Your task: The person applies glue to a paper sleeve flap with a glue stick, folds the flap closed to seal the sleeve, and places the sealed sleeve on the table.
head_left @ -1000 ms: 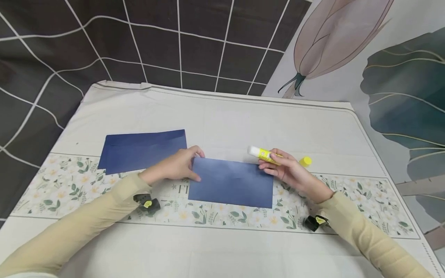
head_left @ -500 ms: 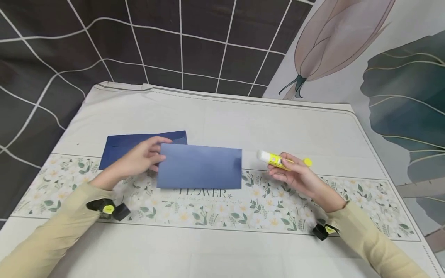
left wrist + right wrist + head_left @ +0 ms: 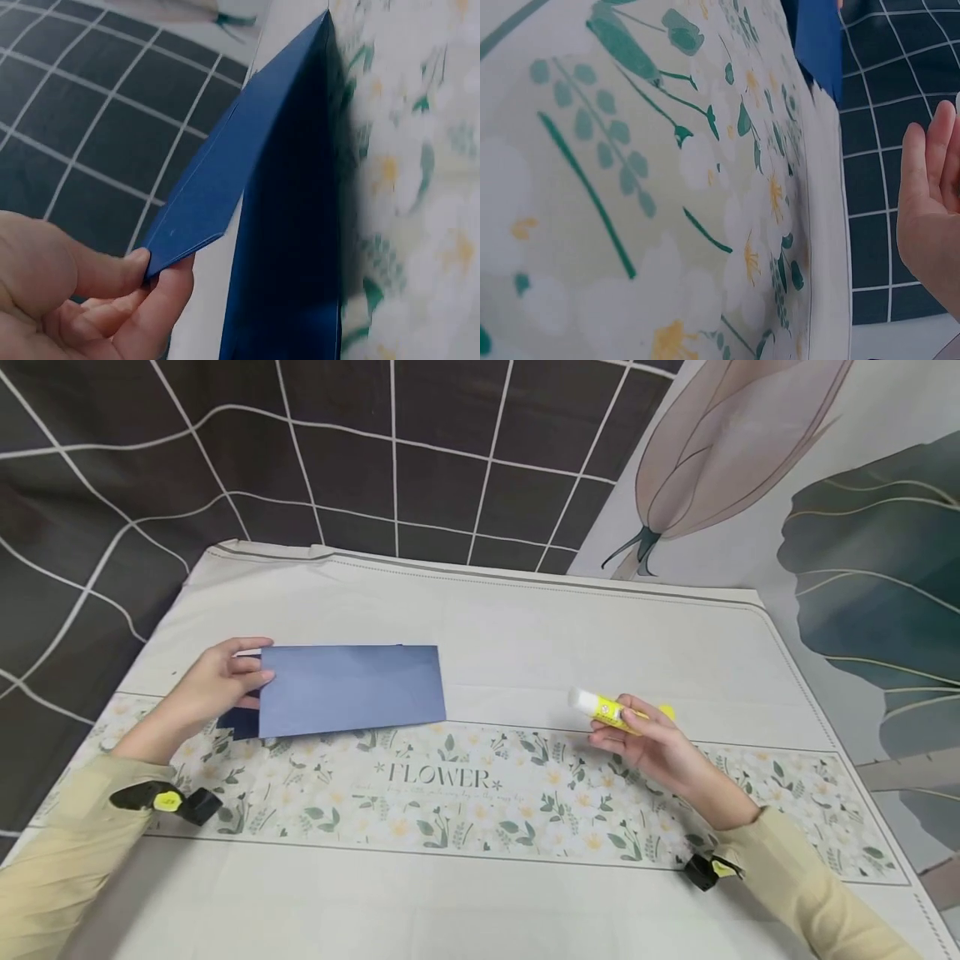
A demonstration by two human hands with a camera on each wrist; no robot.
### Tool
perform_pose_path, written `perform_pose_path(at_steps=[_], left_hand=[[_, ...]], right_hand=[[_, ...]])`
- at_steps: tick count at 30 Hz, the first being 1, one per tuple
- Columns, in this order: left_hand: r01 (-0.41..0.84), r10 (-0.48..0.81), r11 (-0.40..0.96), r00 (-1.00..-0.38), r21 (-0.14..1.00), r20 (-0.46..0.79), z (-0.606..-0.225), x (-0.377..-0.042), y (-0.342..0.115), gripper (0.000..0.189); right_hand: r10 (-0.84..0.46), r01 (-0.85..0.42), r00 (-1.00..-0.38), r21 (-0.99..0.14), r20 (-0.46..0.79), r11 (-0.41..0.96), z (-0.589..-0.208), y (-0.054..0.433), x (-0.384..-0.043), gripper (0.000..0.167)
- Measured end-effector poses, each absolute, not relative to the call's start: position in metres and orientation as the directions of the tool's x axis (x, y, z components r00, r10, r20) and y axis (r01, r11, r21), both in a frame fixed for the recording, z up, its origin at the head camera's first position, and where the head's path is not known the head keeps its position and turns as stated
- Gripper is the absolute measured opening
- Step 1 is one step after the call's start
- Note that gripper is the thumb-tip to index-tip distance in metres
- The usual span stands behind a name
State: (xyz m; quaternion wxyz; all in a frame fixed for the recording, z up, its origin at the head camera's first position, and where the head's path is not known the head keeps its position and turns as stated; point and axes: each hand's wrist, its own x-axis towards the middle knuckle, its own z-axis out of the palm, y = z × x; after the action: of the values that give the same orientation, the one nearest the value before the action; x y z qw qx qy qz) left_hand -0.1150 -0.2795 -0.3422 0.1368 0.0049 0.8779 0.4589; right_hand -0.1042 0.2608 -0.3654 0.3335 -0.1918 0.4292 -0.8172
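Observation:
My left hand [image 3: 213, 683] pinches the left edge of a blue envelope [image 3: 352, 689] between thumb and fingers. In the left wrist view that envelope [image 3: 225, 165] is tilted above another dark blue envelope [image 3: 289, 277] on the table. From the head view, only a left corner of the lower envelopes [image 3: 242, 723] shows; the rest is covered. On the right, my right hand [image 3: 663, 752] grips a yellow glue stick [image 3: 609, 710] whose white end points left. The right wrist view catches only part of the right hand [image 3: 934, 217].
A yellow cap [image 3: 667, 712] stands on the table just behind the right hand. The white tablecloth [image 3: 480, 902] has a floral band across it with the word FLOWER. A dark gridded curtain [image 3: 450, 460] hangs beyond the table's far edge.
My left hand has lifted the envelope from the middle of the table and carried it left, over the other envelopes. The right hand, with the glue stick, has shifted slightly right.

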Motion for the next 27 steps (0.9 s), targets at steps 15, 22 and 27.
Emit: perform_pose_path(at_steps=[15, 22, 27], left_hand=[[-0.223, -0.073, 0.708, -0.967, 0.67, -0.245, -0.354, -0.121, -0.307, 0.056], [-0.2, -0.112, 0.752, -0.978, 0.628, -0.177, -0.358, -0.122, -0.307, 0.055], [-0.127, -0.116, 0.782, -0.992, 0.611, -0.058, -0.355, -0.12, -0.291, 0.051]], right_hand=[[-0.655, 0.286, -0.756, -0.891, 0.017, -0.353, -0.363, 0.267, -0.091, 0.026], [-0.569, 0.23, -0.819, -0.95, -0.072, -0.211, -0.355, 0.256, -0.086, 0.019], [-0.536, 0.228, -0.838, -0.959, -0.104, -0.17, -0.352, 0.251, -0.086, 0.016]])
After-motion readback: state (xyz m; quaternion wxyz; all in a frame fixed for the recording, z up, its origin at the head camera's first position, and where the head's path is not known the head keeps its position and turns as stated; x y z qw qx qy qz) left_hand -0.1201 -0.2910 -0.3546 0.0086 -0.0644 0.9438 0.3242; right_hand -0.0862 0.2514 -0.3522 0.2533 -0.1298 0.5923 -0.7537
